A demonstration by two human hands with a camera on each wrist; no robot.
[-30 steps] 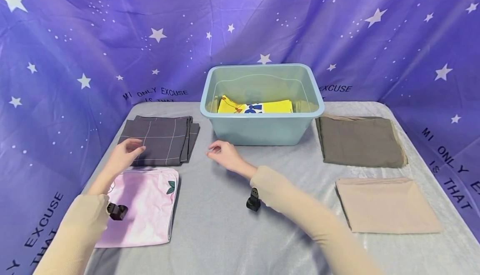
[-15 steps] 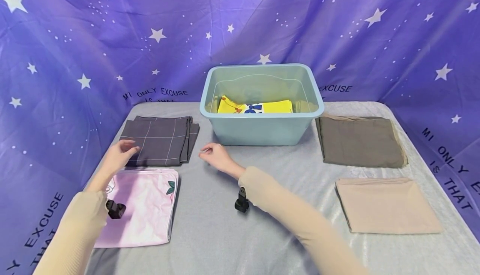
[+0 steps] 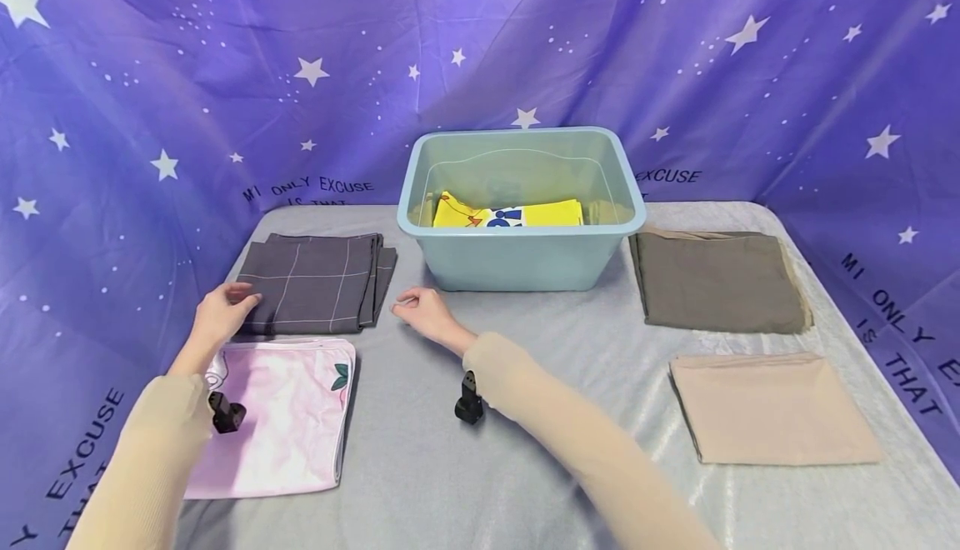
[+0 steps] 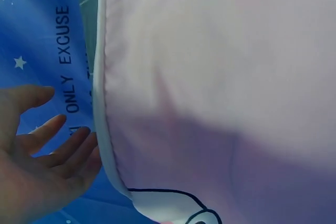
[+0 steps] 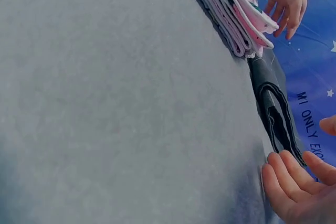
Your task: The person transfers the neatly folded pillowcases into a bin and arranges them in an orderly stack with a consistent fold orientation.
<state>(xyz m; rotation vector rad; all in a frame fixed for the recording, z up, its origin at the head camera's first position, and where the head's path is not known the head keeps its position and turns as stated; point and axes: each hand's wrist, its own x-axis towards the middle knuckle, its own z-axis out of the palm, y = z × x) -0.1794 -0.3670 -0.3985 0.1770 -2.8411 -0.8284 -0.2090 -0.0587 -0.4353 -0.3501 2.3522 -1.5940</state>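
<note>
On the grey table, a pink cloth lies at the left, just in front of the checked cloth. A blue tub holding a yellow cloth stands at the back; right of it lie a brown cloth and, nearer, a beige cloth. The left hand, fingers loosely spread, is at the checked cloth's left edge; touching, I cannot tell. The right hand, fingers relaxed, sits just beyond its right edge, apart.
</note>
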